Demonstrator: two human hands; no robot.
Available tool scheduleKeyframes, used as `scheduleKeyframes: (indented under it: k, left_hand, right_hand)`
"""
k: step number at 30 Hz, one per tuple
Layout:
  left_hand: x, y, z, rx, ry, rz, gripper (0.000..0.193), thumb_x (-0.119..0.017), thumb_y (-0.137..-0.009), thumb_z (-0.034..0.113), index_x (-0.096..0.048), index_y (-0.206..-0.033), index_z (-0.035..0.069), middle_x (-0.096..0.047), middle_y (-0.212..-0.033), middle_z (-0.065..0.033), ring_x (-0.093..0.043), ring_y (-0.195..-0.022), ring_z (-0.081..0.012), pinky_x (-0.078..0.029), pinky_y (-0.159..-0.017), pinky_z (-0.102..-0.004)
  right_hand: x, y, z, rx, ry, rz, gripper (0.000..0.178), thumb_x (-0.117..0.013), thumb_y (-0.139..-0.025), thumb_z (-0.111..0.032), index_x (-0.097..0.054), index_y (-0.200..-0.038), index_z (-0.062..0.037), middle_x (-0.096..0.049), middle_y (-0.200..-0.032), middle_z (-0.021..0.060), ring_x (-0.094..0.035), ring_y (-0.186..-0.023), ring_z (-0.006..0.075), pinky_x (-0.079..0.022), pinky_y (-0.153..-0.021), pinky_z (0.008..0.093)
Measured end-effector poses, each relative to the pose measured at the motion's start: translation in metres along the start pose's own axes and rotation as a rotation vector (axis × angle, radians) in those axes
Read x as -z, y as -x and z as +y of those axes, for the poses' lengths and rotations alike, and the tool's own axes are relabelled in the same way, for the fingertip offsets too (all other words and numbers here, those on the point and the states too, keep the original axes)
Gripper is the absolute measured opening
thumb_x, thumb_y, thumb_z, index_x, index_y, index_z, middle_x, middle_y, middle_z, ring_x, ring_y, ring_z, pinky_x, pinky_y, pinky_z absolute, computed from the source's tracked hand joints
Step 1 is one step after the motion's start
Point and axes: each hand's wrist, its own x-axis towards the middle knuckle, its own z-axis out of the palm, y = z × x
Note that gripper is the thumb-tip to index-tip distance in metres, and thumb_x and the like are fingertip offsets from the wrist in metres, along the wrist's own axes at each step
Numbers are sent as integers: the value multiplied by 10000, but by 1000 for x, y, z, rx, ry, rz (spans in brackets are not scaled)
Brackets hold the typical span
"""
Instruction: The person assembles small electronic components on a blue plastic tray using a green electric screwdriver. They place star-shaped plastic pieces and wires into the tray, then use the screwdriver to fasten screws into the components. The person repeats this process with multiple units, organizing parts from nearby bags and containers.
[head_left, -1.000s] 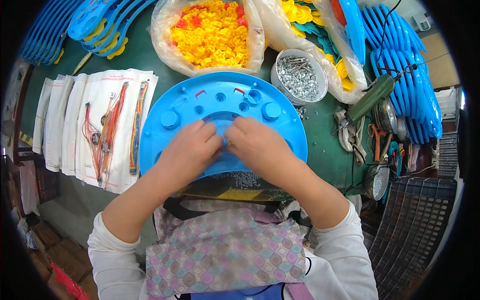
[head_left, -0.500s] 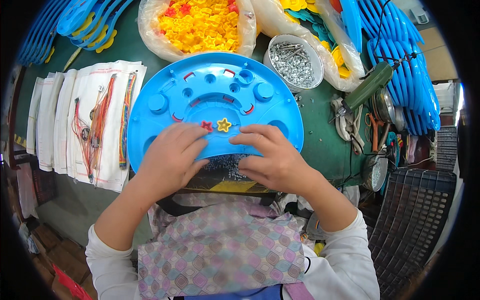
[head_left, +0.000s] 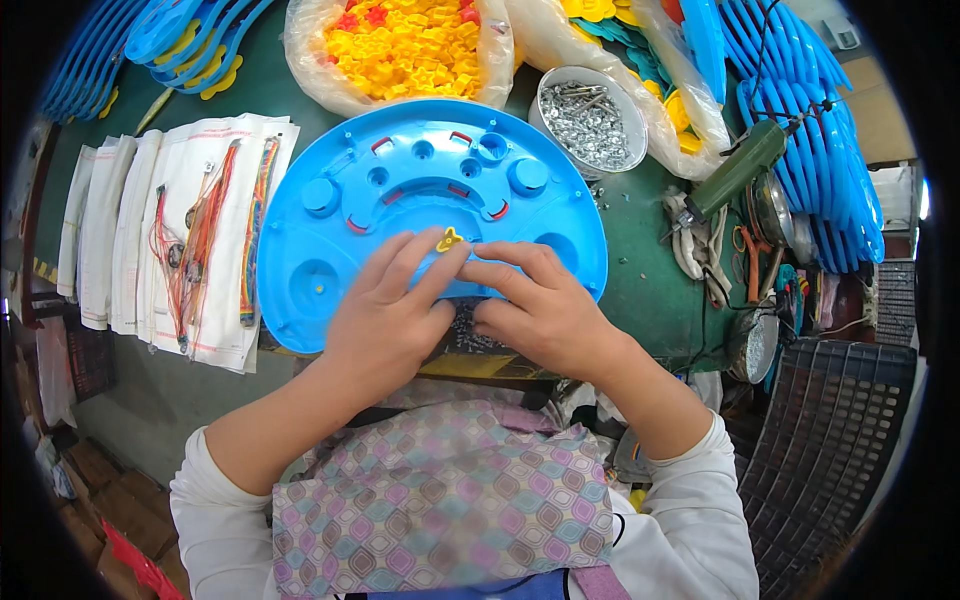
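Observation:
A blue, half-round plastic panel (head_left: 430, 150) with round cups and small red inserts lies before me, its straight edge towards me. Near the middle of that edge, a small yellow star-shaped piece (head_left: 449, 239) shows partly behind the fingertips of my left hand (head_left: 392, 310). Those fingers are bent closely against the star, and the thumb is lower, by the panel's near edge. My right hand (head_left: 545, 310) grips the near edge just right of the star, fingers curled over the top and thumb low. The red star is hidden under my left hand.
Behind the panel stand a bag of yellow and red stars (head_left: 400, 50) and a bowl of screws (head_left: 590, 120). Wires lie on white sheets (head_left: 215, 250) at left. A green power screwdriver (head_left: 740, 172) and stacked blue parts (head_left: 815, 170) are at right.
My left hand has moved right and its fingers now cover the red star and part of the yellow one. My right hand has shifted slightly left, closer to the left hand.

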Motion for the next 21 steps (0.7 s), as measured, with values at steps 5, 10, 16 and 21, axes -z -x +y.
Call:
scheduleKeyframes:
  k: [5,10,16,21]
  left_hand:
    - [-10,-4,-1,-67,-13,6,124,-675,-789,143,-667,-803,21,-577,-1411,-126,-431,-1428,-342,-437,-1134,-523]
    - [-1,8,4,-51,61,66,111,-679,-764,107,-627,-802,16,-622,-1338,-155,-528,-1333,-345,-502,-1049,-515]
    - [6,11,-7,134,322,201,145,-701,-793,-6,-597,-887,31,-660,-981,-137,-644,-939,-345,-529,-745,-459]
    - [-1,4,-30,359,483,93,162,-750,-855,49,-700,-1007,71,-654,-923,-103,-624,-889,-330,-498,-771,-422]
  right_hand:
    - [11,6,1,-146,-229,-3,218,-801,-814,-95,-622,-938,-74,-652,-1022,53,-638,-1013,263,-515,-844,401]
    - [19,-10,10,-410,-497,75,213,-833,-819,-53,-703,-987,-70,-697,-917,50,-656,-812,222,-517,-686,335]
    - [-2,-40,43,-286,-307,22,129,-796,-837,-96,-735,-951,-98,-727,-901,62,-654,-898,252,-520,-801,391]
    - [-12,-54,56,-156,-169,-63,118,-793,-825,-141,-731,-925,-154,-640,-1027,19,-562,-1013,252,-442,-896,395]
